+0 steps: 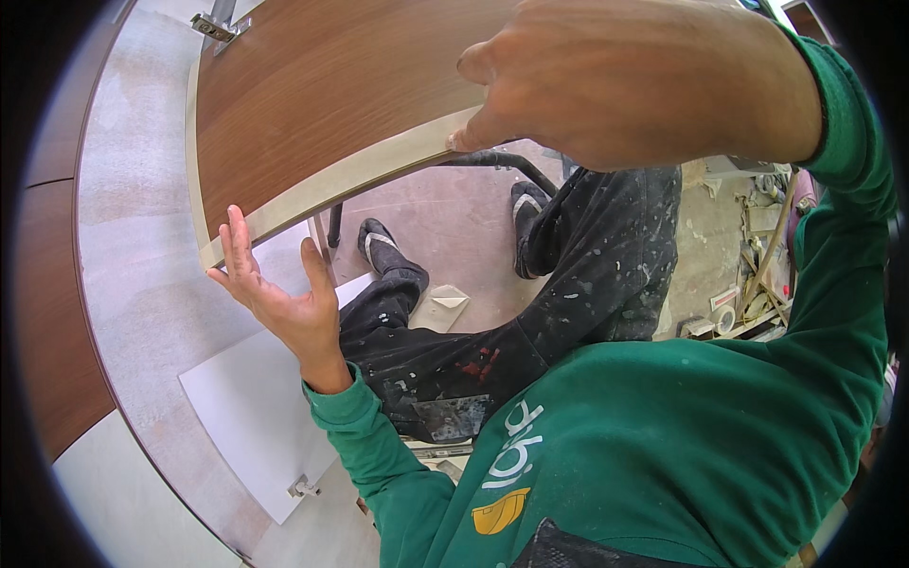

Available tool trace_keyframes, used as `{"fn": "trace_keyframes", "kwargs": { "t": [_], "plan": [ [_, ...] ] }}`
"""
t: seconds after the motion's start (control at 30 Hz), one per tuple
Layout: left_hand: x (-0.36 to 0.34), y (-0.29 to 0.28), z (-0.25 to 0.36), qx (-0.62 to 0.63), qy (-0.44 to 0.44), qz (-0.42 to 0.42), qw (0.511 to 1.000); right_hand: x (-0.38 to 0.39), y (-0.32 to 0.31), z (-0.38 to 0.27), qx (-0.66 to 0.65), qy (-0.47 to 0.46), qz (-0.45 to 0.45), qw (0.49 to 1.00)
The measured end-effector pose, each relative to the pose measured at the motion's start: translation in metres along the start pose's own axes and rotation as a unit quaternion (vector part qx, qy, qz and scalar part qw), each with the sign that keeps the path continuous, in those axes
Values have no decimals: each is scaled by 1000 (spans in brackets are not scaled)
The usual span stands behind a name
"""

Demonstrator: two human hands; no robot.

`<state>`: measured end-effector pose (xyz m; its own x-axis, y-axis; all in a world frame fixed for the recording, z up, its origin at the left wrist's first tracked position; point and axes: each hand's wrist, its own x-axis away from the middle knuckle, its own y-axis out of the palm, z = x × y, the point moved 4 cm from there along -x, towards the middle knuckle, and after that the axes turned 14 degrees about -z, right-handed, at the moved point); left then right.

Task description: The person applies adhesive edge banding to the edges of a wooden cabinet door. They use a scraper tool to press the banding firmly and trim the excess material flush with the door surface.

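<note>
Over dusty floor [445,216], in the head view, touching the near left corner of a brown panel [331,90] with a wide-spread left hand [284,298] and its pale edge strip [355,177] with a right hand [615,85] too turned-away for telling its grip, apparently with strip in place, any remaining work unshown.

Floor [426,222]: pinkish grey, dusty, with lighter scuffs. A pale folded sheet [438,308] lies on it. Right side: a heap of scrap [757,270], with strips and offcuts loosely piled; a roll of tape [723,318] lies at its near edge. Left side: a pale, mottled surface [137,208] with a dark curved rim; whether bench or wall cannot be determined. Beyond it, brown wood-grain panels [55,327] and a whitish panel [133,497]. Lighting: bright, fairly even.
</note>
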<state>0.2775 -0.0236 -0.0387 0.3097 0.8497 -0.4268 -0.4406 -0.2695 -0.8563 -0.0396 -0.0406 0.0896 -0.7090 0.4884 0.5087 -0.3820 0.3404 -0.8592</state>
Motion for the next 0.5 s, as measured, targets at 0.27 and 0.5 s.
{"fn": "trace_keyframes", "kwargs": {
  "t": [0.27,0.5],
  "plan": [
    [-2,-2,4,23,-5,-7,1000,-1,0,0,-1,4,-5,1000],
    [-2,-4,4,23,-8,-12,1000,-4,-3,-3,2,9,-4,1000]
  ]
}}
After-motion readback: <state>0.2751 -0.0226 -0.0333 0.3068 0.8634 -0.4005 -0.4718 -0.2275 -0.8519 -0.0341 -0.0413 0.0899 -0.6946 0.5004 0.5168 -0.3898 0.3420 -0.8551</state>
